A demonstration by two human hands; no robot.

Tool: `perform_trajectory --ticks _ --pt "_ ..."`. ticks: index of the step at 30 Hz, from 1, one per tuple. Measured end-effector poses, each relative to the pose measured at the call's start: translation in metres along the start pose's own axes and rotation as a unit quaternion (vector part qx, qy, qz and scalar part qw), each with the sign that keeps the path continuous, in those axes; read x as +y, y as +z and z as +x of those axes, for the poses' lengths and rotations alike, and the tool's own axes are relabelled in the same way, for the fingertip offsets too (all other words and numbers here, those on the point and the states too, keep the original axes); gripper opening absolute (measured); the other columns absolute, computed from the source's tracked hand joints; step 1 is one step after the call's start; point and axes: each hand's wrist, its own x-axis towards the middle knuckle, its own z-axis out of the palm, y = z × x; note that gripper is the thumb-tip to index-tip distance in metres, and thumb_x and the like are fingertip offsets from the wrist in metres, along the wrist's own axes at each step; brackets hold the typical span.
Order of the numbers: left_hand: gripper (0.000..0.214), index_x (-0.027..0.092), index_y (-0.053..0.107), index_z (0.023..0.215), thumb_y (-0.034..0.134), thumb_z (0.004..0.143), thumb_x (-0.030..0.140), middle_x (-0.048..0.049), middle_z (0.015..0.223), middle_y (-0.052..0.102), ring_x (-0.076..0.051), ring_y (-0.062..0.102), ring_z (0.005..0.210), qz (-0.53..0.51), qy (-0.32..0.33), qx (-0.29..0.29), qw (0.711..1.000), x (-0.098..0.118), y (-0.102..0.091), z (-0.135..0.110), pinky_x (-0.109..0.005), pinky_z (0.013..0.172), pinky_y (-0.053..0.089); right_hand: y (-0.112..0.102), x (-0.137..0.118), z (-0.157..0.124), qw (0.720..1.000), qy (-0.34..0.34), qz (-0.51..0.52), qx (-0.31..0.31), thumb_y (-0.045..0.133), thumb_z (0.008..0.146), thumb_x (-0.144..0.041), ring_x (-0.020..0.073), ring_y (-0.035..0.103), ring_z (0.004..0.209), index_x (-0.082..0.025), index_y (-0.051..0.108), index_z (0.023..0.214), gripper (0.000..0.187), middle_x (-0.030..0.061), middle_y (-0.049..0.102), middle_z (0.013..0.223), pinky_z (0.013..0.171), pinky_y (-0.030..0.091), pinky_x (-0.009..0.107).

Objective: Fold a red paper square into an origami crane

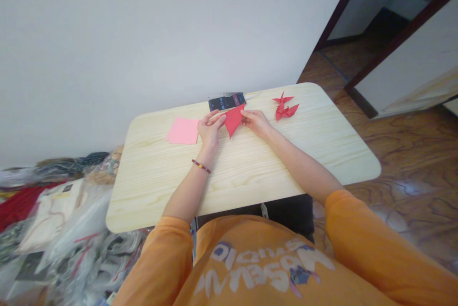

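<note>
A folded piece of red paper (234,119) is held between both hands over the light wooden table (250,168). My left hand (210,128) pinches its left edge, fingers closed on the paper. My right hand (255,121) grips its right corner, fingers curled. A beaded bracelet sits on my left wrist. A pink square of paper (183,131) lies flat just left of my left hand. Two finished red origami cranes (284,107) rest on the table to the right of my right hand.
A dark phone (226,101) lies at the table's far edge behind the red paper, against the white wall. Piles of bags and fabric (53,210) crowd the floor to the left. An open doorway (375,25) and wooden floor are at the right.
</note>
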Motion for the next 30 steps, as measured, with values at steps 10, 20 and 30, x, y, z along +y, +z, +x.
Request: perform_trajectory --ticks 10,20,30 --pt "0.056 0.013 0.067 0.097 0.089 0.046 0.023 -0.0054 0.075 0.073 -0.018 0.070 0.075 0.006 -0.062 -0.044 0.997 0.002 -0.003 0.000 -0.035 0.083 0.055 -0.002 -0.001 0.002 0.999 -0.040 -0.009 0.035 0.088 0.044 -0.035 0.0093 0.054 0.060 -0.017 0.068 0.066 0.035 -0.0004 0.067 0.067 0.057 0.040 0.023" --pt "0.054 0.013 0.068 0.097 0.088 0.046 0.017 -0.0061 0.075 0.073 -0.017 0.070 0.072 0.006 -0.088 -0.043 0.995 0.004 -0.011 0.010 -0.034 0.083 0.055 -0.018 -0.003 0.013 0.993 -0.067 -0.056 0.078 0.087 0.048 -0.038 0.0075 0.046 0.054 -0.018 0.062 0.058 0.034 -0.0020 0.058 0.057 0.052 0.036 0.023" --pt "0.050 0.012 0.067 0.097 0.086 0.051 0.015 -0.0073 0.079 0.073 -0.017 0.071 0.076 0.010 -0.110 -0.041 0.993 0.002 -0.015 0.013 -0.033 0.084 0.055 -0.017 -0.010 0.012 0.994 -0.039 -0.006 0.102 0.081 0.063 -0.045 0.0082 0.053 0.057 -0.019 0.057 0.061 0.035 -0.0012 0.059 0.059 0.052 0.038 0.021"
